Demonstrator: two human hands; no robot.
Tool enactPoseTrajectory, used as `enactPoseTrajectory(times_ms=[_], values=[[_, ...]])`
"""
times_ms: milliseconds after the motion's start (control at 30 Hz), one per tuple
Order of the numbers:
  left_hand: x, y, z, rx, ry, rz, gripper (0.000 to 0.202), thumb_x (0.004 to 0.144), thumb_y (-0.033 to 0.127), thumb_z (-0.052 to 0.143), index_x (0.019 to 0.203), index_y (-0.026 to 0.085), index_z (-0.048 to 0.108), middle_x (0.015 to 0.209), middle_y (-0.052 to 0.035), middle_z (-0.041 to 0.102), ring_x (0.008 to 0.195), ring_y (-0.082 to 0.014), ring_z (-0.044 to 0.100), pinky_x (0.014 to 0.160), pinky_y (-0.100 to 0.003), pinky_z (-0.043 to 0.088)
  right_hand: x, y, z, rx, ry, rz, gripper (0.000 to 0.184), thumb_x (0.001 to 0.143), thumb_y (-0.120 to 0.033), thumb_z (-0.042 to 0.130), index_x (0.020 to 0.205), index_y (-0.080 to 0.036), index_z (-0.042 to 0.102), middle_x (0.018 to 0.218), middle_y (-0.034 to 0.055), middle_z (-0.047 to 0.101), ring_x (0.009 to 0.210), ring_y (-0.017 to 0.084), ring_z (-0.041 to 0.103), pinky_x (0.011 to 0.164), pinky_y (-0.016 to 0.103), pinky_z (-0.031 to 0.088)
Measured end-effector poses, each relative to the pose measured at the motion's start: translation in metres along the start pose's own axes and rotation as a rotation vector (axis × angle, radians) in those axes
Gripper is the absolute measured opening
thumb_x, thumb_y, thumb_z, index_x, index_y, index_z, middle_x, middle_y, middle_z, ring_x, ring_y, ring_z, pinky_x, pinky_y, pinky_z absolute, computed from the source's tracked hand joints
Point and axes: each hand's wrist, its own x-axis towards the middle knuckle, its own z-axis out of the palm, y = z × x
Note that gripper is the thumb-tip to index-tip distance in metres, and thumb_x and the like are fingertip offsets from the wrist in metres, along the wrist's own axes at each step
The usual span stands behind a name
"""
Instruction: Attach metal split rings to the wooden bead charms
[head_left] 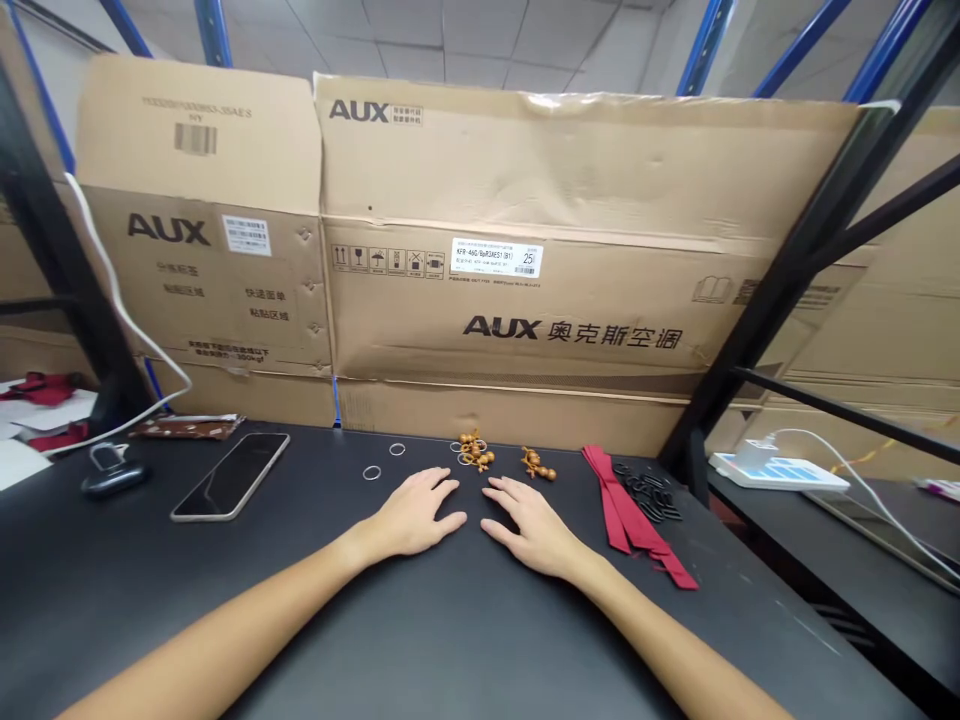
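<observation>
My left hand (416, 512) lies flat on the black tabletop (315, 590), holding nothing, just short of a small bronze gourd-shaped bead charm (474, 452). Thin metal rings (372, 473) lie to the left of that charm, and more rings touch its edge. My right hand (531, 527) also rests palm down with its fingers apart and nothing in them. A second gourd-shaped charm (538, 464) sits just beyond its fingertips. To the right of that hand lie red ribbon strips (628, 508), with a heap of small black loops (649, 492) beside them.
A smartphone (230, 476) lies face up at the left, near a small black object (112, 478) and a brown patterned packet (186, 428). Flattened AUX cardboard (480, 300) forms a wall behind the table. A white power strip (772, 472) sits on a lower surface at the right.
</observation>
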Motion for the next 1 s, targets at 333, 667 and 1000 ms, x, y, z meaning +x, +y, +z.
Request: enactPoseTrajectory(times_ms=[333, 667, 1000], values=[[0.0011, -0.001, 0.0016, 0.039, 0.036, 0.058, 0.054, 0.092, 0.052, 0.04, 0.129, 0.015, 0.054, 0.138, -0.0131, 0.05, 0.13, -0.0282, 0.042, 0.109, -0.043, 0.032, -0.0006, -0.0014, -0.0038, 0.042, -0.112, 0.026, 0.067, 0.088, -0.062, 0.041, 0.141, -0.021, 0.041, 0.152, 0.0078, 0.029, 0.141, 0.027, 0.021, 0.116, 0.047, 0.016], [0.0004, -0.001, 0.0021, 0.033, 0.028, 0.048, 0.055, 0.092, 0.053, 0.04, 0.129, 0.015, 0.054, 0.139, -0.0127, 0.048, 0.131, -0.0279, 0.041, 0.11, -0.042, 0.032, -0.0013, 0.001, -0.0028, 0.057, -0.148, 0.02, 0.072, 0.086, -0.067, 0.039, 0.144, -0.024, 0.034, 0.154, 0.0056, 0.022, 0.143, 0.026, 0.015, 0.117, 0.047, 0.011], [0.0005, -0.0011, 0.0023, 0.048, 0.01, 0.048, 0.055, 0.093, 0.051, 0.039, 0.13, 0.014, 0.053, 0.139, -0.0133, 0.048, 0.132, -0.0277, 0.04, 0.11, -0.042, 0.031, -0.0013, -0.0007, -0.0026, 0.041, -0.132, 0.011, 0.069, 0.087, -0.064, 0.041, 0.143, -0.023, 0.037, 0.153, 0.0071, 0.025, 0.142, 0.026, 0.017, 0.116, 0.048, 0.013]])
